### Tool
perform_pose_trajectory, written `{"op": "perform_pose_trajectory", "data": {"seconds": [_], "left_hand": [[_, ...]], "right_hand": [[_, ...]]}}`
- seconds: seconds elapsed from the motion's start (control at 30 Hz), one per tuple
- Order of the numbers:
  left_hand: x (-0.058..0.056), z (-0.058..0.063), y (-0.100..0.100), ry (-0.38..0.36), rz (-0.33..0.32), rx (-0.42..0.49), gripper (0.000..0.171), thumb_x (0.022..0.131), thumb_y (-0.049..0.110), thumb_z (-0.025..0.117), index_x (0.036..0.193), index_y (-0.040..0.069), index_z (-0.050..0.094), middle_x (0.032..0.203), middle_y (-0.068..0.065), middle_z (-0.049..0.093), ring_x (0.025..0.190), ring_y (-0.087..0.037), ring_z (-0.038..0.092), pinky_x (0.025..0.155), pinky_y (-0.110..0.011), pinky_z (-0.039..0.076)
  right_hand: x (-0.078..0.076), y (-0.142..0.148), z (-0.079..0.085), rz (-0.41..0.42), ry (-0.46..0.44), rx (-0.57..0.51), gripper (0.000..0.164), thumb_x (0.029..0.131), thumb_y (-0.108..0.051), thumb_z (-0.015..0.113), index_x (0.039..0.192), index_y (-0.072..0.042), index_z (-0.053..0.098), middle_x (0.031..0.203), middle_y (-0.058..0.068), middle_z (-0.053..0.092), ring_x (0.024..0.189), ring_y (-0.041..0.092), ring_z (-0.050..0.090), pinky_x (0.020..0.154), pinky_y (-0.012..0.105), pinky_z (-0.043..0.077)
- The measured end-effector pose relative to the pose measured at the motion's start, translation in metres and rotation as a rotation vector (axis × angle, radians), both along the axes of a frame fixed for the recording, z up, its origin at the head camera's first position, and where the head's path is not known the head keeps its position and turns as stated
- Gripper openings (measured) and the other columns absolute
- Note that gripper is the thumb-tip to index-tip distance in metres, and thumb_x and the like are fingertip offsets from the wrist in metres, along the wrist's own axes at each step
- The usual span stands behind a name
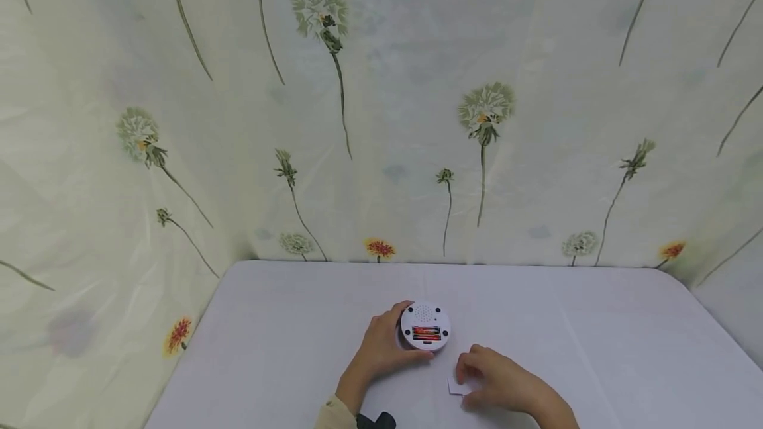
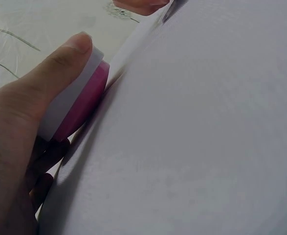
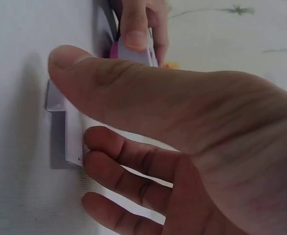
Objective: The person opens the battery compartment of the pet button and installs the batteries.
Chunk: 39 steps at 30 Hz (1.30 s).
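My left hand (image 1: 381, 346) grips a round white battery-powered device (image 1: 424, 314) by its side, thumb at the near rim and fingers at the far one. Its speaker holes and open battery compartment face up. Red batteries (image 1: 426, 333) lie side by side in that compartment. In the left wrist view, the device's pink part (image 2: 84, 103) shows under the white rim. To the right, my right hand (image 1: 497, 379) holds a small white battery cover (image 1: 456, 387) low at the tabletop between thumb and curled fingers. In the right wrist view, the cover (image 3: 74, 134) has a projecting tab; the thumb hides part of it.
A white cloth covers the table (image 1: 286, 323), whose far edge meets a flower-printed curtain (image 1: 393, 118). A black object (image 1: 377, 421) shows beside the left sleeve (image 1: 335, 414) at the bottom of the head view.
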<state>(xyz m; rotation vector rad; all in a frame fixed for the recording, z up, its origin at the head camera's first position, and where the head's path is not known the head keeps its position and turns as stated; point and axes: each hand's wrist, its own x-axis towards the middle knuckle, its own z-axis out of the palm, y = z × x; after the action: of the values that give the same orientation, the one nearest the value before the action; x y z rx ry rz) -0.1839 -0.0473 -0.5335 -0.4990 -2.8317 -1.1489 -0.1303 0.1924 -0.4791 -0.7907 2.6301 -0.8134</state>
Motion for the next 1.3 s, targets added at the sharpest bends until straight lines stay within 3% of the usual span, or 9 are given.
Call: {"op": "perform_pose_trajectory", "data": {"seconds": [0.3,0.63,0.97,1.3], "left_hand": [[-0.0003,-0.0025,-0.0007,0.001,-0.004,-0.013,0.100,0.059,0.073,0.072,0.141,0.026,0.038,0.131,0.004,0.057,0.114,-0.016,0.053,0.096,-0.040,0.042],[0.0005,-0.0022,-0.0014,-0.008,-0.017,-0.003,0.100,0.059,0.071,0.073,0.142,0.028,0.037,0.132,0.004,0.056,0.116,-0.015,0.052,0.099,-0.041,0.041],[-0.0004,-0.0037,-0.0005,-0.019,-0.012,-0.007,0.100,0.059,0.072,0.072,0.142,0.030,0.036,0.132,0.006,0.056,0.115,-0.013,0.052,0.097,-0.039,0.041],[-0.0020,-0.0055,-0.0010,0.036,-0.024,-0.021,0.100,0.060,0.074,0.070,0.142,0.027,0.037,0.130,0.004,0.058,0.114,-0.012,0.054,0.098,-0.038,0.040]], "right_hand": [[0.0006,-0.0018,-0.0012,0.018,-0.054,0.009,0.028,0.065,-0.019,0.079,0.081,-0.023,0.056,0.080,-0.009,0.045,0.076,0.002,0.040,0.066,0.020,0.034],[-0.0024,-0.0003,-0.0061,0.071,0.116,-0.003,0.023,0.069,-0.022,0.079,0.068,-0.027,0.057,0.078,-0.017,0.047,0.072,-0.005,0.041,0.065,0.018,0.037],[-0.0016,-0.0038,-0.0045,0.012,0.099,-0.011,0.031,0.067,-0.018,0.080,0.089,-0.022,0.057,0.083,-0.014,0.051,0.078,0.001,0.046,0.070,0.023,0.042],[-0.0059,-0.0051,-0.0096,-0.031,0.137,0.040,0.027,0.072,-0.024,0.077,0.096,-0.023,0.064,0.091,-0.017,0.053,0.085,-0.001,0.048,0.079,0.026,0.047]]}}
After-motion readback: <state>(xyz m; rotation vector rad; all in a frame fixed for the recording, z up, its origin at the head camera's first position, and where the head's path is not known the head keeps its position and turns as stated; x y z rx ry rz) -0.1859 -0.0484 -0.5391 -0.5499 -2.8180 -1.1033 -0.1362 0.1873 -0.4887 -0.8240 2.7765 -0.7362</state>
